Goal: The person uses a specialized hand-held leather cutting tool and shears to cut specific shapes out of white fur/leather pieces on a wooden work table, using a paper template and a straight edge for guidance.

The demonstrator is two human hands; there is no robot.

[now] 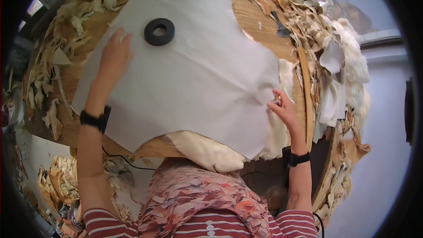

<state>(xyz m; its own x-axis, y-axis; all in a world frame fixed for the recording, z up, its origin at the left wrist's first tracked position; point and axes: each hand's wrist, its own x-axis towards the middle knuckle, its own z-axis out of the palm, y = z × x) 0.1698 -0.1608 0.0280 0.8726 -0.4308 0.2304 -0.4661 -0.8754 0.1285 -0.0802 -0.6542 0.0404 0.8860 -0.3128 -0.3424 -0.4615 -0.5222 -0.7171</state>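
Note:
A large pale grey sheepskin (189, 75) lies spread over a wooden table, smooth side up, with cream wool showing under its edges. My left hand (115, 57) is on its left part, fingers stretched out and slightly blurred. Just right of those fingers, a black ring-shaped roll (159, 31) rests flat on the skin. My right hand (285, 109) is at the right edge of the skin, thumb and fingers curled in a pinch on it. The skin puckers beside that grip. Something small and shiny shows at these fingers, too small to make out.
Leather scraps (304, 20) are heaped along the table's far right, more scraps (83, 17) along its left. A dark flat tool (280, 25) lies near the right heap, above a long wooden strip (306, 97). White fleece (352, 53) hangs at the right. A black cable (128, 162) runs below the table edge.

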